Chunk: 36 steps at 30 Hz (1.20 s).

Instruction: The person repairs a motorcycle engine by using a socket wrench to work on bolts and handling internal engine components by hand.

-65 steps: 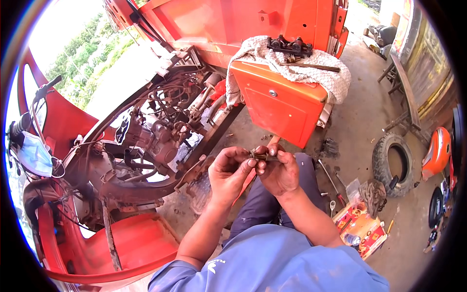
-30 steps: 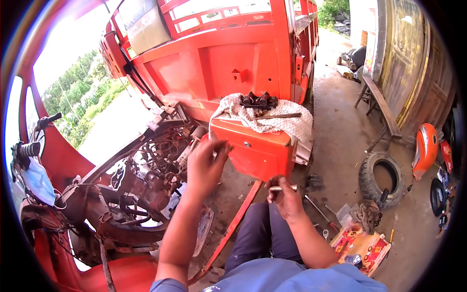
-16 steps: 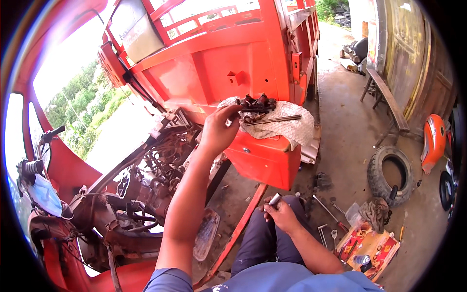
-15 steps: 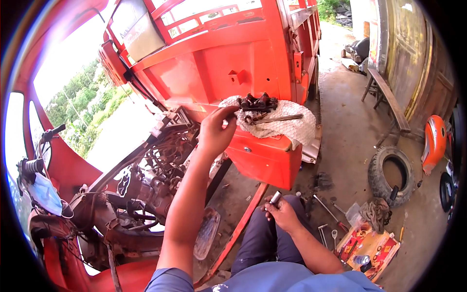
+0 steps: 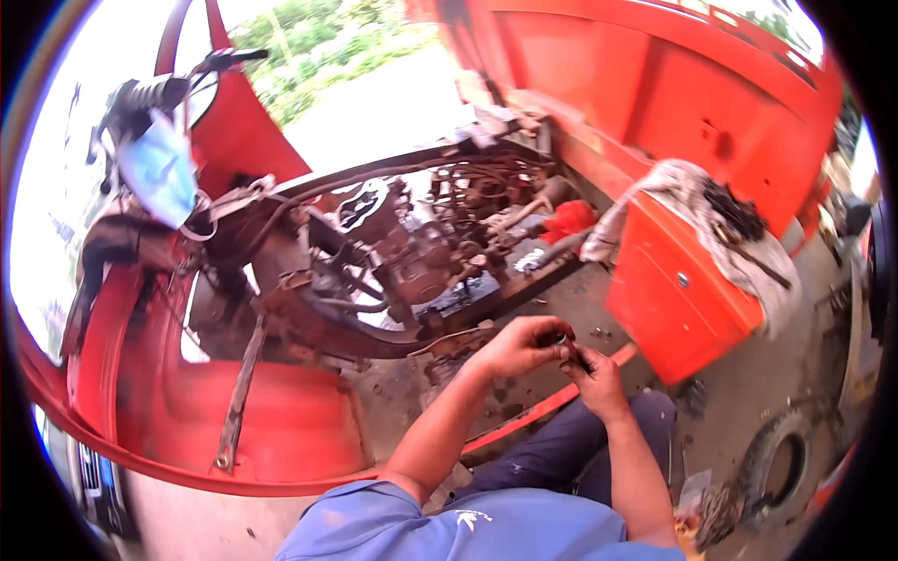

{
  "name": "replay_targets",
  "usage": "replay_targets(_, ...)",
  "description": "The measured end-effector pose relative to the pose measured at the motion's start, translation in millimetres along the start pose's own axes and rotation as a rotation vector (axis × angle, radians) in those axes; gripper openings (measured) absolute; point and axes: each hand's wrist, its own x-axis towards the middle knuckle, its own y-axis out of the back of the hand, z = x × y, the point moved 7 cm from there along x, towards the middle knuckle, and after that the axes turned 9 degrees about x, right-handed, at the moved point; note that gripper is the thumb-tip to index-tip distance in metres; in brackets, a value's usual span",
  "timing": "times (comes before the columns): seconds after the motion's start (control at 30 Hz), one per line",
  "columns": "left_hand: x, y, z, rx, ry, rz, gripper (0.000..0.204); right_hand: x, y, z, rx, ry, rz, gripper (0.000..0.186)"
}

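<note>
Pinching a small dark part [image 5: 565,344], blurred, at the clock's centre, between clamped fingertips of left hand [image 5: 526,347] and right hand [image 5: 600,381]. Wearing, toward seven o'clock, a blue shirt [image 5: 533,539] with white emblem [image 5: 465,519] and unreadable lettering [image 5: 482,513]. Holding it above a red bar [image 5: 535,410] slanting from eight toward three o'clock. Facing edges of a frame rail [image 5: 531,288] at eleven and an orange box [image 5: 675,301] at two, with floor [image 5: 586,299] showing between.
</note>
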Motion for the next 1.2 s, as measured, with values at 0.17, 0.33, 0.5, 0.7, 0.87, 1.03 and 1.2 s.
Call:
replay_targets(0.17, -46, 158, -52, -0.235, -0.004, 0.848, 0.022, 35, -19, 61, -0.442, -0.026, -0.096, 0.023)
replay_targets(0.33, -120, 323, -114, -0.1, -0.135, 1.441, 0.017, 41, -26, 106, -0.63, -0.1, -0.217, 0.025)
replay_targets(0.5, -109, 433, -154, 0.228, -0.135, 1.511, 0.019, 47, -33, 98, -0.72, -0.141, -0.147, 0.022)
replay_targets(0.7, -87, 539, -231, 1.076, 0.312, 1.367, 0.023, 55, -36, 95, -0.728, -0.135, -0.078, 0.021)
replay_targets(0.87, -43, 538, -250, 1.717, 0.449, 0.874, 0.023, 55, -29, 98, -0.758, -0.155, -0.023, 0.02)
replay_targets(1.03, -36, 538, -242, 1.411, 0.469, 0.898, 0.024, 55, -27, 103, -0.792, -0.163, 0.004, 0.021)
replay_targets(1.2, -46, 560, -248, 1.617, 0.374, 0.713, 0.025, 62, -37, 106, -0.802, -0.164, -0.02, 0.022)
